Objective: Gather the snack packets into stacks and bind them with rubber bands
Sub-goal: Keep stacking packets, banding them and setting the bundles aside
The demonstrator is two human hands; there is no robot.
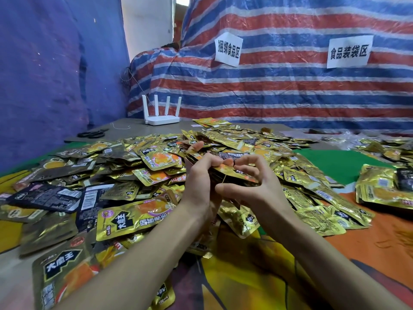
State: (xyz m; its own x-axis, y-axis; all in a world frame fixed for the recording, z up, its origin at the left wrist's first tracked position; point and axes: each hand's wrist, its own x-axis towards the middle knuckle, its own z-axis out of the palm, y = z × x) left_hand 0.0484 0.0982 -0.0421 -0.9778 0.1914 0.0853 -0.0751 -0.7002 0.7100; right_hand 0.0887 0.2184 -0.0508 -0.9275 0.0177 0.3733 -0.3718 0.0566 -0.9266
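A stack of gold snack packets is held up between both hands above the middle of the table. My left hand grips the stack from the left, fingers curled over its top edge. My right hand is on the stack's right side, thumb and fingers spread, with a thin yellow rubber band stretched across the stack near its thumb. A big loose heap of gold packets covers the table around and behind the hands.
A white router with several antennas stands at the back, black scissors to its left. More packets lie at the right on green and orange cloth. A striped tarp with two paper signs rises behind.
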